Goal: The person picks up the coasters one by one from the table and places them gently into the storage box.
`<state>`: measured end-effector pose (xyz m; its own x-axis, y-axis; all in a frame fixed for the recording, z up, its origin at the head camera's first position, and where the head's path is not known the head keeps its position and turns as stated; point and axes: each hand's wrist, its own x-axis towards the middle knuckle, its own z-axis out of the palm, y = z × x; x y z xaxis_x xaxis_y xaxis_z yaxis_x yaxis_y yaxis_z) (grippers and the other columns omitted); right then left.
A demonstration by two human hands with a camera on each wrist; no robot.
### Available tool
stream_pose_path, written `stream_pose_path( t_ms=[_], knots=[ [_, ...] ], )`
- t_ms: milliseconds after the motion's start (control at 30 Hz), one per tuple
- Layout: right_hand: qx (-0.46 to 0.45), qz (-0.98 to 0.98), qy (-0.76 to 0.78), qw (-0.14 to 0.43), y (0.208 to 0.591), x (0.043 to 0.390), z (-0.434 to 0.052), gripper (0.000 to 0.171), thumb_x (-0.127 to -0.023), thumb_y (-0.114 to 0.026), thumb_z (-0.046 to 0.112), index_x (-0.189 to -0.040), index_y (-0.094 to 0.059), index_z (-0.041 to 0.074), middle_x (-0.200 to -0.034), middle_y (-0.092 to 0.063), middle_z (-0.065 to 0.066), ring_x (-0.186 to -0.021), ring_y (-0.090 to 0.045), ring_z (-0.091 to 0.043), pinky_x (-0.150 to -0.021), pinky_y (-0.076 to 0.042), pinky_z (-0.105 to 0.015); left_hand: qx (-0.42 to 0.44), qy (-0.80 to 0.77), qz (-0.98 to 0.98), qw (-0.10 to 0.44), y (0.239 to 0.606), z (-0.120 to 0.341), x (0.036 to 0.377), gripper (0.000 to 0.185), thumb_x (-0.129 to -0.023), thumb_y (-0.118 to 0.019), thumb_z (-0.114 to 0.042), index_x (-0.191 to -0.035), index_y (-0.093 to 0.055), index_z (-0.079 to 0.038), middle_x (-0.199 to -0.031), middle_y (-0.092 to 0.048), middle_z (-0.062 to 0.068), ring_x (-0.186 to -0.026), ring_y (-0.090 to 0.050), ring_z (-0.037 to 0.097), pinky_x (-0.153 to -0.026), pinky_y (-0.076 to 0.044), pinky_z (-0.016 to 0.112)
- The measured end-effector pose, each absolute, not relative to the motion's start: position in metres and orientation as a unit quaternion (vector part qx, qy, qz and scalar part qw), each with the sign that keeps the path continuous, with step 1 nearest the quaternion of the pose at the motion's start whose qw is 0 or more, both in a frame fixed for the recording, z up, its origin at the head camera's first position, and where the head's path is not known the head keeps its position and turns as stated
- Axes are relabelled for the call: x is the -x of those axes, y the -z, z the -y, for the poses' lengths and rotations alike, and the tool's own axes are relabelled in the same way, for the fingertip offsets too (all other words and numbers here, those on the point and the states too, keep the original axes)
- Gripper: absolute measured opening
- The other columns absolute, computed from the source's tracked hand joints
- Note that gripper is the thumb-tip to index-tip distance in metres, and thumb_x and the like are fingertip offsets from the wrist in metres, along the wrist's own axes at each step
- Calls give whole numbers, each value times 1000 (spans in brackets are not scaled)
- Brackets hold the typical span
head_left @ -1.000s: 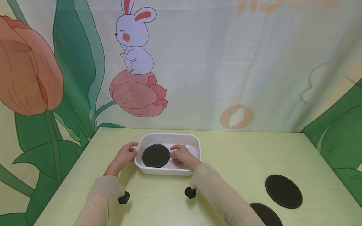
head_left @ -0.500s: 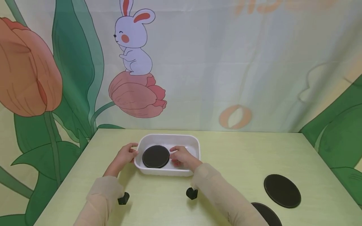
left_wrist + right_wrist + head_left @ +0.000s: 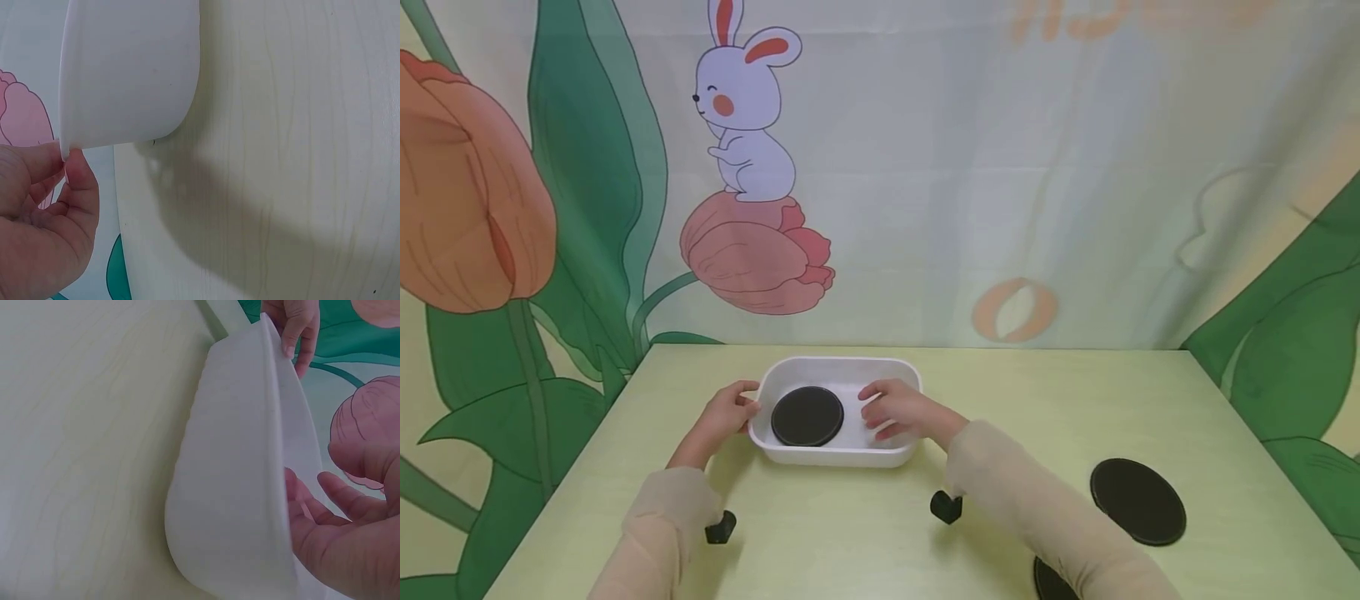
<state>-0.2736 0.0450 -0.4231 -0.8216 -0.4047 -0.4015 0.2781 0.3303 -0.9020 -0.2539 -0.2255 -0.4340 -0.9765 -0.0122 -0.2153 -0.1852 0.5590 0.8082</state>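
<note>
A white rectangular plastic basin (image 3: 835,457) stands towards the back of the table in the head view. Inside its left half lies a flat black round disc (image 3: 807,416). My left hand (image 3: 721,417) is at the basin's left end, and the left wrist view shows thumb and fingers pinching the rim (image 3: 64,134). Over the basin's right half is my right hand (image 3: 901,408), its fingers spread and slightly bent, holding nothing, a little apart from the disc. In the right wrist view those fingers (image 3: 340,497) reach down behind the basin's near wall.
Two more black discs lie on the table at the right: one whole (image 3: 1138,502), and a nearer one (image 3: 1051,581) partly hidden by the right sleeve (image 3: 1037,500). A printed curtain (image 3: 887,192) hangs behind the table's back edge.
My right hand has drawn away to the right from the disc in the basin, its fingers spreading. The left hand still pinches the rim. The whole head view has shifted slightly.
</note>
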Motion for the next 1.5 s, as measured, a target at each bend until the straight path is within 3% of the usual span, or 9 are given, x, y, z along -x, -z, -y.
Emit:
stream_pose_path(
  t_ms=[133,367,633,1000,1500],
  knots=[
    [63,-763,564,311,410,269,-57,33,-83,-53,3,-115,-48,0,-106,-55,-19,-87,-57,-27,-72,-51,-39,54,-468,-878,88,433,225,254,41,-89,-46,-3,-128,-36,3,-100,-50,21,-85,-52,26,-62,-47,24],
    [115,-758,546,339,392,259,-84,34,-79,-57,1,-113,-50,3,-101,-57,-12,-78,-55,-21,-64,-49,-31,44,-469,-878,87,432,225,252,40,-89,-47,-3,-127,-37,5,-98,-51,22,-81,-53,25,-60,-46,24],
    [158,-758,522,358,377,248,-114,35,-80,-59,5,-113,-49,4,-108,-55,-18,-78,-56,-19,-67,-49,-33,53,-461,-881,90,436,226,255,41,-89,-47,-4,-128,-37,3,-98,-50,19,-80,-51,20,-61,-47,23],
    [168,-756,526,351,375,238,-161,41,-79,-59,5,-117,-47,0,-104,-57,-15,-75,-56,-14,-65,-48,-29,58,-454,-884,93,437,225,256,41,-89,-47,-4,-128,-36,2,-101,-51,21,-80,-51,20,-62,-47,24],
    [173,-794,470,343,382,215,-225,41,-79,-62,11,-117,-48,5,-101,-55,-10,-80,-55,-20,-68,-46,-34,56,-459,-882,95,436,224,255,41,-89,-46,-4,-128,-36,3,-101,-50,21,-82,-52,22,-62,-47,24]
  ],
)
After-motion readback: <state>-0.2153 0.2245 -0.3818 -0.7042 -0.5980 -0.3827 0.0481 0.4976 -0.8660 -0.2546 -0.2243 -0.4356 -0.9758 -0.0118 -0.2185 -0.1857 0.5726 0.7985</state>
